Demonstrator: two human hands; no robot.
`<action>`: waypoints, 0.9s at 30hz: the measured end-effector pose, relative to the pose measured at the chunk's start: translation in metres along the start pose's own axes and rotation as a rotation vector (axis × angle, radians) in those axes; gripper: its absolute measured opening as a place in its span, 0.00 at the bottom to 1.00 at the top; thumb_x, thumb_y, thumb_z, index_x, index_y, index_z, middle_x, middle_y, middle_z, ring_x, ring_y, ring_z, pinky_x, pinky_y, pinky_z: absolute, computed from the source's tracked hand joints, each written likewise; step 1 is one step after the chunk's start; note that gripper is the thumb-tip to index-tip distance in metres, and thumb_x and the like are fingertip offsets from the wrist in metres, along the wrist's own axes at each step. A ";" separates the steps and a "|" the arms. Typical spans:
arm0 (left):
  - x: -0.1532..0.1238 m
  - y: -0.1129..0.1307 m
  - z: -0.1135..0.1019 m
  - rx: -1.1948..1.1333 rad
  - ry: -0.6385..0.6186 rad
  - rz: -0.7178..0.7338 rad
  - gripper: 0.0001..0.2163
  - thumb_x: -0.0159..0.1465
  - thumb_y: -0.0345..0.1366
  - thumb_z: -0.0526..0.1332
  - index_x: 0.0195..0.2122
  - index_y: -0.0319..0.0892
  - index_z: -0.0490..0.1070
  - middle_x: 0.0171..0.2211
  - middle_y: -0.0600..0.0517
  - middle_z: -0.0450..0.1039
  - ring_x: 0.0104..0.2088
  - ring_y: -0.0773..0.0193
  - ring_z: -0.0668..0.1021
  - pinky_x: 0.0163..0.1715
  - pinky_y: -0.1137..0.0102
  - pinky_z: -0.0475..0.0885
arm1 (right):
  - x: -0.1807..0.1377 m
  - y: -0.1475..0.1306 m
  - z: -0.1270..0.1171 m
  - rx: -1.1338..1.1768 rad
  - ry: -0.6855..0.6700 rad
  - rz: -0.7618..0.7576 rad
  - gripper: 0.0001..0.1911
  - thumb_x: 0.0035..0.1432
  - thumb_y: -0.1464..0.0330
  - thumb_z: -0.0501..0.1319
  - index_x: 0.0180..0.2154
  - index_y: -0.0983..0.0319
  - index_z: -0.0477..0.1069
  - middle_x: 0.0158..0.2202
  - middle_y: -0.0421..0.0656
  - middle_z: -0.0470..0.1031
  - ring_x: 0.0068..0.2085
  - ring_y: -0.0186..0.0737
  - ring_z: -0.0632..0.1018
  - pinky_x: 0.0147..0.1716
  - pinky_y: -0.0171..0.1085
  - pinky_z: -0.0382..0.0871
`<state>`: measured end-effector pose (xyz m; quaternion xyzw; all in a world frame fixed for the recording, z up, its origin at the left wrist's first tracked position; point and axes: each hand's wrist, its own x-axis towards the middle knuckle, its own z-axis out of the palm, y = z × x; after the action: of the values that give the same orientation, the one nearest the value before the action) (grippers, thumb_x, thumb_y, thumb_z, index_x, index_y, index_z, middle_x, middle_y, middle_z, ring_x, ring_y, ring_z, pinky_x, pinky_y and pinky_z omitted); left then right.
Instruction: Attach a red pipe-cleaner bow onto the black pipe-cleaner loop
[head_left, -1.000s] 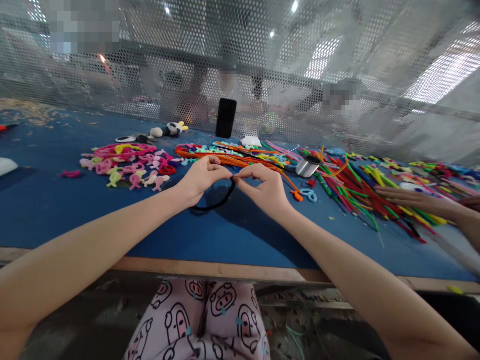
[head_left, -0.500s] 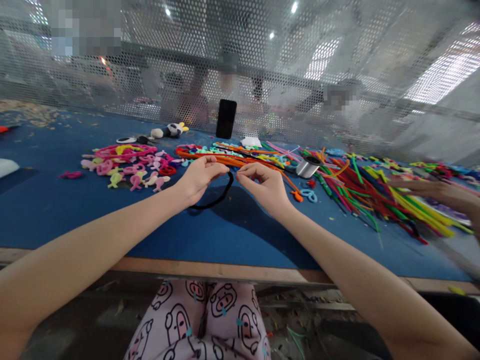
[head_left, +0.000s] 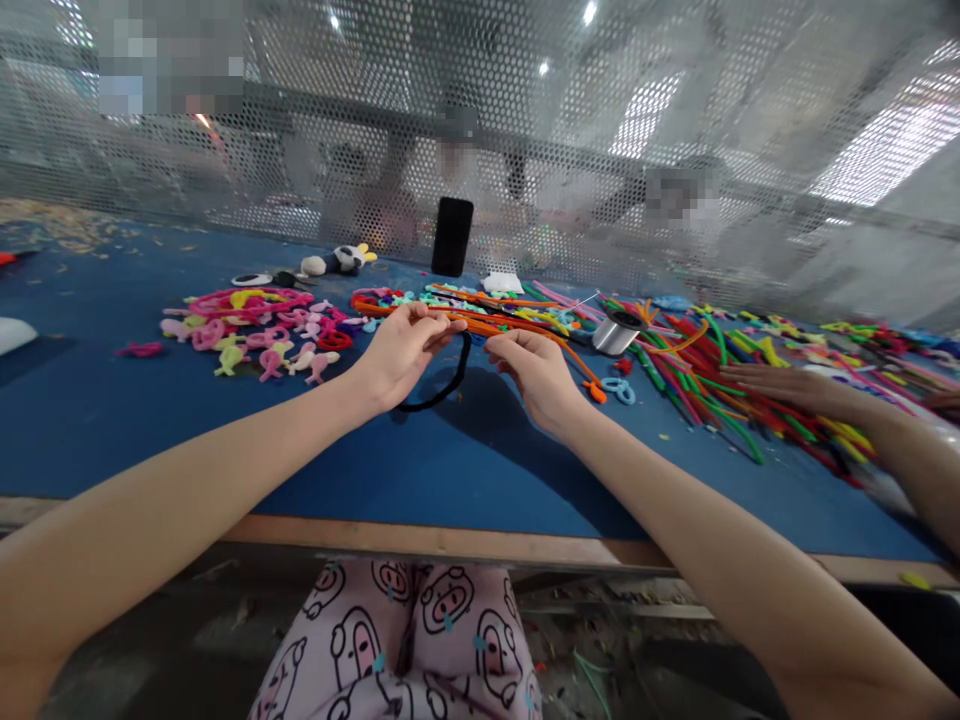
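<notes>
My left hand is closed in a pinch on a black pipe cleaner, which hangs from the fingertips in a loop that curves back under the palm. Just to its right, my right hand has thumb and fingers pressed together, a small gap away from the black strand. Whatever is between those fingertips is too small to make out. Behind both hands lies a bundle of orange pipe cleaners. A spool of silvery wire rests beyond my right hand.
Pink and yellow twisted pieces are heaped at the left. A phone leans on the perforated metal screen. At the right, another person's hand lies over a pile of coloured pipe cleaners. The table's wooden edge runs in front.
My right hand has shifted slightly right, widening the gap between my hands. The black loop has moved a little up and right. At the right, the other person's hand has come farther over the pile.
</notes>
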<state>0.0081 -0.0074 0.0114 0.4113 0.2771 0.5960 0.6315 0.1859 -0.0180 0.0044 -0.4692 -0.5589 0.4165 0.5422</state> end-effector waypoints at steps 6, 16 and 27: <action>-0.003 0.001 -0.001 0.118 -0.049 0.000 0.13 0.59 0.25 0.61 0.33 0.44 0.55 0.31 0.58 0.70 0.37 0.69 0.80 0.39 0.73 0.69 | 0.001 -0.005 0.002 0.234 -0.033 0.141 0.08 0.43 0.67 0.70 0.22 0.61 0.72 0.24 0.40 0.72 0.28 0.33 0.70 0.29 0.35 0.64; 0.000 0.002 -0.009 0.611 -0.310 0.186 0.13 0.60 0.28 0.62 0.33 0.45 0.54 0.32 0.57 0.71 0.33 0.67 0.80 0.40 0.69 0.70 | 0.001 -0.004 0.000 0.150 -0.185 -0.003 0.10 0.47 0.69 0.66 0.24 0.60 0.64 0.26 0.39 0.78 0.27 0.33 0.75 0.29 0.36 0.71; 0.001 0.016 -0.021 1.092 -0.424 0.344 0.07 0.61 0.26 0.57 0.33 0.45 0.60 0.29 0.53 0.74 0.33 0.60 0.81 0.34 0.68 0.68 | 0.013 -0.008 -0.021 -0.214 -0.195 -0.197 0.07 0.50 0.72 0.64 0.25 0.60 0.66 0.26 0.41 0.80 0.25 0.37 0.78 0.28 0.38 0.73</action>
<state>-0.0178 -0.0030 0.0141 0.8242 0.3406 0.3663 0.2656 0.2066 -0.0081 0.0168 -0.4248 -0.6932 0.3430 0.4705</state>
